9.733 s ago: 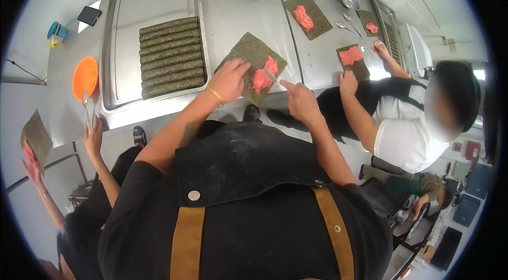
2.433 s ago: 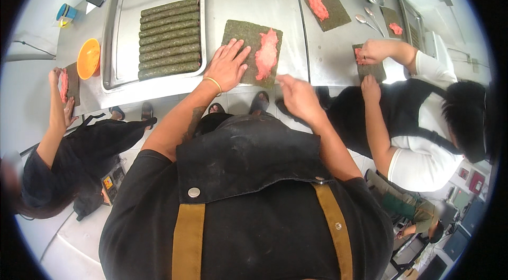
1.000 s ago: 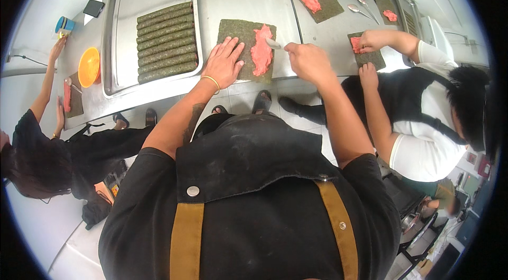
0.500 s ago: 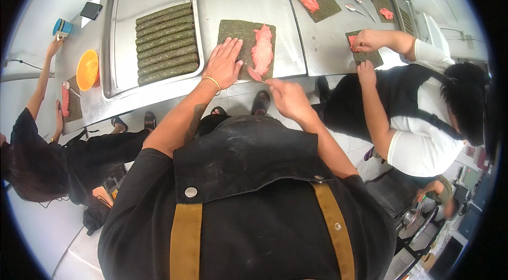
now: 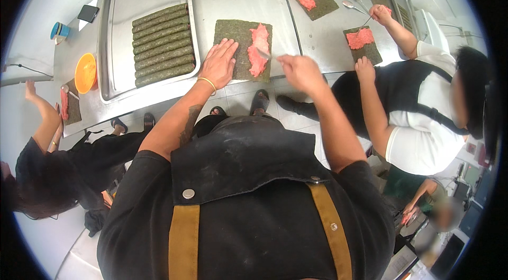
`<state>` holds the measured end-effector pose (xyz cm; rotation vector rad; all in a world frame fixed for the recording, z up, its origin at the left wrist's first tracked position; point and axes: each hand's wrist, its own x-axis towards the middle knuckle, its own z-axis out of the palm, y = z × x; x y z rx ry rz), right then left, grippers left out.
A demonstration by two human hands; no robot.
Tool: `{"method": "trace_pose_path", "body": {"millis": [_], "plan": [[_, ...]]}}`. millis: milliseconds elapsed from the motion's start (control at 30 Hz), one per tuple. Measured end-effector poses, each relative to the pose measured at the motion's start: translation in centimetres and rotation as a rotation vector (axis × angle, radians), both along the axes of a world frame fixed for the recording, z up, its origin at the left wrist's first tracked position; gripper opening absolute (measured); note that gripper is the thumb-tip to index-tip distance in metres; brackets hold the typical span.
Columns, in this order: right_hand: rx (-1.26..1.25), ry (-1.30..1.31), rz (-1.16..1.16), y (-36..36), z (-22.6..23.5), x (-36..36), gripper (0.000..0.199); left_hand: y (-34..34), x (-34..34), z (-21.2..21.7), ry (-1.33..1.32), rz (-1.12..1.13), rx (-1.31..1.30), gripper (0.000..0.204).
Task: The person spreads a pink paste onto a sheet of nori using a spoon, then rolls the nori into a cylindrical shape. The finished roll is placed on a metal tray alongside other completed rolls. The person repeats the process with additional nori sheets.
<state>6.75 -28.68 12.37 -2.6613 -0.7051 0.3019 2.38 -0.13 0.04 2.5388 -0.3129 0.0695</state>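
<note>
A dark green seaweed sheet [image 5: 239, 31] lies in front of me at the table's front edge. Along its right part runs a strip of pink paste [image 5: 259, 36]. My left hand [image 5: 219, 61] rests on the sheet's left side, fingers stretched out and pressing flat. With my right hand [image 5: 302, 73] I grip the handle of a spoon [image 5: 263, 54], just right of the sheet. The spoon's bowl touches the middle of the paste strip; motion blurs its outline a little.
Left of the sheet, a large metal tray [image 5: 119, 31] holds several seaweed rolls [image 5: 163, 47]. An orange bowl [image 5: 85, 71] and blue cup [image 5: 60, 29] stand further left. Co-workers on both sides work at their own sheets; another pasted sheet [image 5: 323, 2] lies at the far right.
My right hand has moved right and up, and the spoon went from the strip's near end to its middle. My left hand stays put. The left co-worker's hand has left the blue cup.
</note>
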Motion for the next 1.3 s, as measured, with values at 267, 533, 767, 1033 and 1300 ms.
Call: {"method": "trace_pose_path", "body": {"millis": [267, 533, 767, 1033, 1300], "plan": [[-0.594, -0.068, 0.415, 4.4, 3.4, 4.5, 0.03, -0.2, -0.2, 0.4, 0.0, 0.019, 0.012, 0.054], [-0.465, -0.147, 0.365, 4.0, 3.9, 5.6, 0.025, -0.1, -0.3, 0.0, -0.021, 0.017, 0.035, 0.052], [-0.381, -0.12, 0.145, 0.4, 2.2, 6.1, 0.03, -0.2, -0.3, -0.1, -0.021, 0.022, 0.02, 0.051], [-0.163, 0.203, 0.249, -0.9, 0.6, 0.9, 0.028, -0.2, -0.4, -0.2, -0.029, 0.029, 0.023, 0.049], [-0.003, 0.059, 0.044, -1.3, -1.2, 0.8, 0.033, -0.1, -0.6, -0.4, -0.073, 0.007, 0.044, 0.047]]}}
